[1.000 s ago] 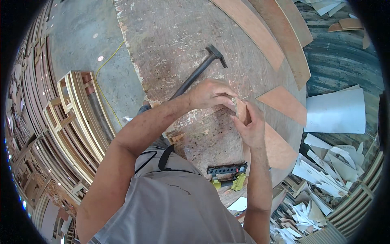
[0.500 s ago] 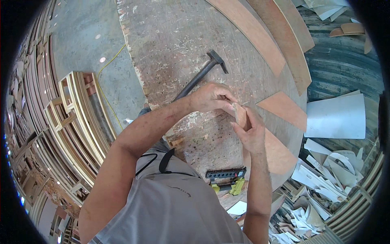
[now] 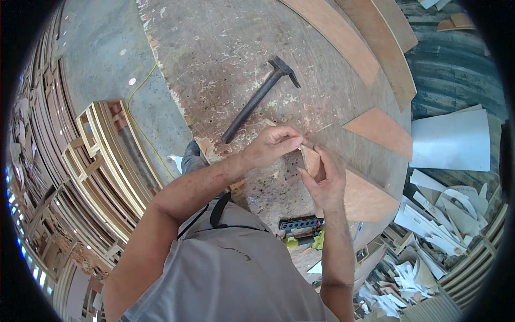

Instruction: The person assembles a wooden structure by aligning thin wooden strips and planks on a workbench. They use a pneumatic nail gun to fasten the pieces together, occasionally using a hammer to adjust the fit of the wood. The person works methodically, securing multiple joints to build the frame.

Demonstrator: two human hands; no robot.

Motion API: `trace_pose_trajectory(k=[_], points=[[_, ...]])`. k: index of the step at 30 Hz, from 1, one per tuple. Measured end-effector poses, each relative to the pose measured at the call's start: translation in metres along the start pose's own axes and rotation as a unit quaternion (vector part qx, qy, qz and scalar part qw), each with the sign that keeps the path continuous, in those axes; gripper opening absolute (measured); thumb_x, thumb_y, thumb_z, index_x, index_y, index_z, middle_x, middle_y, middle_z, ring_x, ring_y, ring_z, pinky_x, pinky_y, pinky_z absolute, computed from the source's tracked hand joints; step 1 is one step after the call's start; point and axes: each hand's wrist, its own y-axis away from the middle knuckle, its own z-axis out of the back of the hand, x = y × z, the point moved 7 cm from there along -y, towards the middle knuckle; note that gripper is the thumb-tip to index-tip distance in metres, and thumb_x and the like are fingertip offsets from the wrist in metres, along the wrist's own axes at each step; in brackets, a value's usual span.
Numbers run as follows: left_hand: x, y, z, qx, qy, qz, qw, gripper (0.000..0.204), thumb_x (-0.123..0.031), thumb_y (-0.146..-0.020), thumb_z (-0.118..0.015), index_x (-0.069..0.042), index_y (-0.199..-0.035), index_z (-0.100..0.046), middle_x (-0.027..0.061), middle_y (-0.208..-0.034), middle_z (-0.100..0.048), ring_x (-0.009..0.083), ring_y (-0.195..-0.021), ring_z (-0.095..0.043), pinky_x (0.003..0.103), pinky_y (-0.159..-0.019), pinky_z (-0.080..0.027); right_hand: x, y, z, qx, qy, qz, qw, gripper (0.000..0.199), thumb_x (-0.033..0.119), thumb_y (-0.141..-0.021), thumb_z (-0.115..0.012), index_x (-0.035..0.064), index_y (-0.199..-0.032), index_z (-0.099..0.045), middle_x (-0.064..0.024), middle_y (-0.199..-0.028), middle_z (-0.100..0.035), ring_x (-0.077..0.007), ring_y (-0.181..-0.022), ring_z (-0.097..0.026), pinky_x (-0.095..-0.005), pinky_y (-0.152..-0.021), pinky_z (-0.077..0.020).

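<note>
A small piece of plywood [image 3: 311,160] is gripped in my right hand [image 3: 328,180], fingers along its far side and thumb on the near side. Thumb and fingertips of my left hand [image 3: 274,146] are pinched together at the upper tip of that piece; anything between them is too small or hidden to make out. Beyond my left hand a dark claw hammer [image 3: 252,104] lies on the worn wooden table [image 3: 214,59]. Close to my body rests a nail gun [image 3: 301,224] with a black magazine and yellow-green body, partly covered by my right forearm.
Flat plywood pieces [image 3: 382,132] and a larger one [image 3: 367,197] lie on the table's right side, with long curved strips [image 3: 343,40] at the far right. White sheets and offcuts [image 3: 434,212] are heaped beyond that edge. Wooden frames [image 3: 110,155] and a yellow cord [image 3: 140,129] are at left.
My left hand has shifted slightly toward me and its fingertips have closed at the plywood's tip. The hammer's handle, partly covered before, now shows whole. The view has shifted a little.
</note>
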Motion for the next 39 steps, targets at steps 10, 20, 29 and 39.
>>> trace_pose_trajectory(k=[10,20,29,39], points=[[0.006,0.008,0.005,0.044,-0.052,0.024,0.997,0.012,-0.016,-0.095,-0.062,-0.006,-0.099,-0.064,-0.0007,-0.099,-0.062,0.0084,-0.097,-0.057,0.037,-0.108,-0.031,0.008,0.008,-0.001,0.003,0.027,0.012,1.0,0.058,0.018,-0.065,-0.081,0.0042,-0.117,-0.061,-0.0122,-0.116,-0.064,-0.0288,-0.107,-0.06,-0.0414,-0.094,-0.0392],[-0.003,0.005,0.004,0.066,-0.106,0.014,0.992,0.008,-0.018,-0.093,-0.064,-0.01,-0.096,-0.065,-0.0017,-0.098,-0.062,0.0133,-0.103,-0.058,0.051,-0.116,-0.007,0.007,0.009,0.002,-0.002,0.01,-0.007,1.0,0.055,0.017,-0.065,-0.081,0.0045,-0.116,-0.062,-0.0107,-0.115,-0.064,-0.0257,-0.107,-0.061,-0.0403,-0.092,-0.0393],[-0.037,0.001,-0.007,0.029,-0.239,-0.087,0.967,0.019,-0.009,-0.087,-0.069,-0.008,-0.105,-0.065,0.0077,-0.109,-0.064,0.0231,-0.109,-0.059,0.047,-0.108,-0.031,0.0,-0.01,0.011,0.018,0.003,-0.006,1.0,0.057,0.017,-0.064,-0.081,0.0022,-0.116,-0.061,-0.0134,-0.114,-0.064,-0.0277,-0.107,-0.061,-0.0434,-0.092,-0.0397],[-0.051,-0.038,0.006,0.106,-0.298,-0.14,0.938,0.029,-0.008,-0.08,-0.075,-0.006,-0.107,-0.066,0.0098,-0.098,-0.07,0.0265,-0.09,-0.067,0.035,-0.077,-0.052,-0.009,-0.029,0.016,0.044,-0.013,-0.008,0.999,0.063,0.016,-0.064,-0.082,0.0003,-0.12,-0.058,-0.0166,-0.116,-0.063,-0.0323,-0.108,-0.06,-0.0442,-0.095,-0.0411]])
